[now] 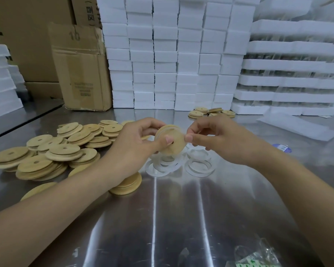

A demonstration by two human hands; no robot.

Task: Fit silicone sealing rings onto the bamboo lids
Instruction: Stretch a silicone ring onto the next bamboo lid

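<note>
Your left hand (137, 143) grips a bamboo lid (170, 139) above the worktop (181, 209), thumb on its face; your right hand (210, 139) pinches the sealing ring (178, 128) at its rim, over loose rings (199, 166).

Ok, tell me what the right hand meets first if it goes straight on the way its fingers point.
The bamboo lid held in the left hand. The right hand points its fingers left at the lid's rim, and its thumb seems to touch it.

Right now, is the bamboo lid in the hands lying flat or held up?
Held up, tilted: the left hand and right hand pinch the bamboo lid above the loose silicone rings.
</note>
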